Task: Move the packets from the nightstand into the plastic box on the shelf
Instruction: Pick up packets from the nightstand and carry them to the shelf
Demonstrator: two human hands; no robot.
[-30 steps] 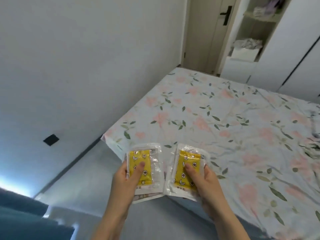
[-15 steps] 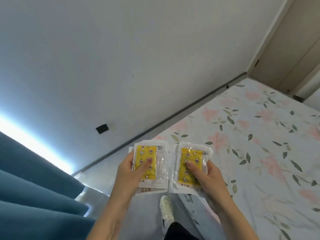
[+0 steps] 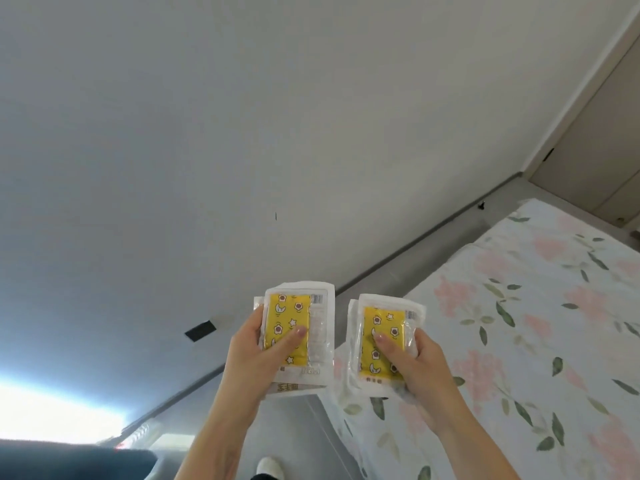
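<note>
Carrying packets shelfward, my left grip (image 3: 256, 355) pinches one yellow-printed stack (image 3: 298, 327), my right grip (image 3: 420, 372) another (image 3: 382, 344) at three o'clock, thumbs steadying them.

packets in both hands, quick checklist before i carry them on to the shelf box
1. Left hand grips the left packets, thumb across the yellow face: ok.
2. Right hand grips the right packets: ok.
3. More than one packet per hand, edges lined up: not ok, lower ones stick out.
4. Plastic box and shelf in sight: not ok, neither in view.
5. Floor path beside the bed: cannot tell.
</note>
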